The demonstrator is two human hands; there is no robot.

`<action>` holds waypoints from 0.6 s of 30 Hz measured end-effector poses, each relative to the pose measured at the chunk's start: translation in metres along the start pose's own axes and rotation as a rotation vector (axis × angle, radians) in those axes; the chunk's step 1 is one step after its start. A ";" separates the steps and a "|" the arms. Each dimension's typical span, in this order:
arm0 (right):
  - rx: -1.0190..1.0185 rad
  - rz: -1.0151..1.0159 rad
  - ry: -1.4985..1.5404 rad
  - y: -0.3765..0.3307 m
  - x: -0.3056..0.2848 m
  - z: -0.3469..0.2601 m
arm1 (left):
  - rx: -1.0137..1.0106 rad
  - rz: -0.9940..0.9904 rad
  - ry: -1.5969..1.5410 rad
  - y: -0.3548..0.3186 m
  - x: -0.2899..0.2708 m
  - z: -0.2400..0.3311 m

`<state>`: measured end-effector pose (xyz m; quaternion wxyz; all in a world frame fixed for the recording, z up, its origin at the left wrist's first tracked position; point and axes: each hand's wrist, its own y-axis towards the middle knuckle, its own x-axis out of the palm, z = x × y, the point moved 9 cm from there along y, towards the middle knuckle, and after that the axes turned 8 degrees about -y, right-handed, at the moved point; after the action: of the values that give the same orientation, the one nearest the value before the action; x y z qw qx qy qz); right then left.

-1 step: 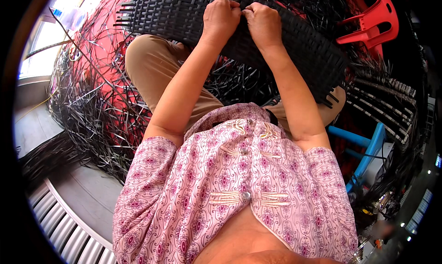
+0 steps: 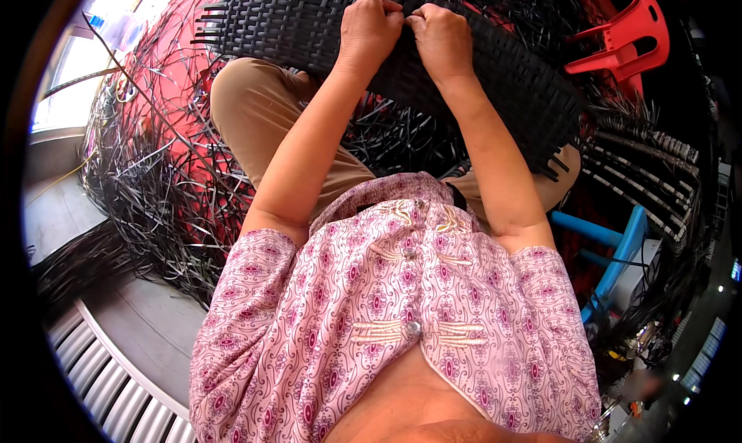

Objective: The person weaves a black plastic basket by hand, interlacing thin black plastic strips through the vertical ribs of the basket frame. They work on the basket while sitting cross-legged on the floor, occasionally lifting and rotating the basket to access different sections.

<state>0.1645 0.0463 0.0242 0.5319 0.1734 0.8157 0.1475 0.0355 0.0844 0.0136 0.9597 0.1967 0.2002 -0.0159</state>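
Across my knees lies a long black woven panel (image 2: 286, 32) of flat strips, with loose strip ends sticking out at its left end and at its lower right end. My left hand (image 2: 372, 30) is closed at the middle of the panel, its index finger bent over near the top of the picture. Close beside it, my right hand (image 2: 443, 43) is closed too, thumb and fingertips pinched together on the weave. The two hands' fingertips almost meet. Which strand they grip is hidden by the fingers.
Tangled black strips (image 2: 162, 203) lie over a red surface (image 2: 166, 64) at the left. A red plastic chair (image 2: 630, 41) stands at the far right, a blue frame (image 2: 618, 250) nearer. Bundled strips (image 2: 641, 180) lie between them. White slats (image 2: 124, 389) show at the lower left.
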 end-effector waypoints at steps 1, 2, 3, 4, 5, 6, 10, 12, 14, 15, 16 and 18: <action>-0.003 0.011 0.007 -0.001 -0.001 -0.001 | -0.095 -0.026 -0.085 0.000 0.000 -0.005; -0.006 0.022 0.015 -0.002 -0.004 -0.003 | -0.120 -0.032 -0.156 0.001 0.001 -0.011; -0.010 0.033 0.024 -0.003 -0.005 -0.005 | -0.144 -0.038 -0.227 0.002 0.002 -0.021; -0.007 0.030 0.007 -0.002 -0.004 -0.005 | -0.172 -0.043 -0.299 0.001 0.004 -0.030; -0.005 0.026 -0.009 -0.001 -0.003 -0.004 | -0.134 -0.042 -0.291 0.003 0.005 -0.033; -0.003 0.022 -0.025 0.000 -0.002 -0.004 | -0.096 -0.040 -0.283 0.004 0.005 -0.035; -0.013 -0.076 -0.030 0.014 0.004 0.007 | -0.123 -0.030 -0.271 -0.003 0.003 -0.016; -0.007 -0.127 -0.025 0.016 0.006 0.011 | 0.031 -0.016 -0.103 -0.007 0.001 0.000; -0.017 -0.160 -0.021 0.018 0.008 0.010 | 0.128 -0.012 0.000 -0.009 -0.002 0.008; -0.026 -0.164 -0.024 0.020 0.008 0.011 | 0.151 -0.019 0.014 -0.008 -0.003 0.011; -0.033 -0.165 -0.026 0.022 0.007 0.011 | 0.176 -0.028 0.028 -0.008 -0.002 0.014; -0.035 -0.171 -0.094 0.023 0.008 0.008 | 0.168 -0.027 0.024 -0.010 -0.001 0.013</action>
<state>0.1723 0.0706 0.0244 0.5831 0.1006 0.7989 0.1077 0.0382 0.0705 0.0212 0.9371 0.2739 0.2121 -0.0434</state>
